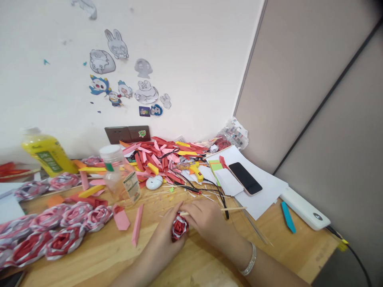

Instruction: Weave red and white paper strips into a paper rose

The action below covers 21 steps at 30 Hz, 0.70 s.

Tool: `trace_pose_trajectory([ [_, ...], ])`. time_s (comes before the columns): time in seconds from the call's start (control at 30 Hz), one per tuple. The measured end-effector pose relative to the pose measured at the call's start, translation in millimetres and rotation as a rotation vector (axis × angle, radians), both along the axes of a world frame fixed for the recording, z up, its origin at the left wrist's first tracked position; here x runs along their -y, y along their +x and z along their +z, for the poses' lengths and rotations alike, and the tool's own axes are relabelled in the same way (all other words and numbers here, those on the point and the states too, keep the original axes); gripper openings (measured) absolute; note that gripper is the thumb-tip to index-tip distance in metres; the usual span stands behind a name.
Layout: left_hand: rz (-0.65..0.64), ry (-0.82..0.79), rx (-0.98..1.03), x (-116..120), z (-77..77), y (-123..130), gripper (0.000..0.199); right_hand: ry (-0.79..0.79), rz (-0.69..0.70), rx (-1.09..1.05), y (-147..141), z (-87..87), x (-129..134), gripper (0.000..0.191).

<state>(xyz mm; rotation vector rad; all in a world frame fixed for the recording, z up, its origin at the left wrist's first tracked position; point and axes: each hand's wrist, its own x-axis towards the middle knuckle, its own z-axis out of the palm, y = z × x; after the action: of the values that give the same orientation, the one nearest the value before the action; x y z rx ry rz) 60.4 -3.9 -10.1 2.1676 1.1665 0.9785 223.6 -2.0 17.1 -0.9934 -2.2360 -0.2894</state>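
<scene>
A red and white paper rose (180, 227) sits in my left hand (167, 233), whose fingers and thumb curl around it. My right hand (206, 219) is closed on a thin wooden stick (235, 208). One end of the stick lies at the upper rim of the rose, and the other end sticks out to the right past my knuckles. Both hands meet above the front of the wooden table (119, 263). A folded pink paper strip (137, 225) lies left of my left hand.
Finished paper roses (65, 241) fill the left side. Behind lie heaped paper strips (155, 155), a clear jar (115, 175), a yellow bottle (49, 153) and a yellow glue gun (196, 171) with a black cable. On the right are a phone (245, 178), paper sheets (263, 195) and a white power strip (305, 209).
</scene>
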Motion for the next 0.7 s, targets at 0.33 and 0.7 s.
trace_pose_trajectory([
  [0.33,0.004,-0.029,0.025,0.0,1.6,0.3,0.054,0.056,0.005,0.001,-1.7,1.1,1.2,0.031],
  [0.7,0.003,-0.03,0.023,-0.2,0.9,-0.4,0.057,0.045,0.002,-0.018,-1.2,-2.1,-1.0,0.035],
])
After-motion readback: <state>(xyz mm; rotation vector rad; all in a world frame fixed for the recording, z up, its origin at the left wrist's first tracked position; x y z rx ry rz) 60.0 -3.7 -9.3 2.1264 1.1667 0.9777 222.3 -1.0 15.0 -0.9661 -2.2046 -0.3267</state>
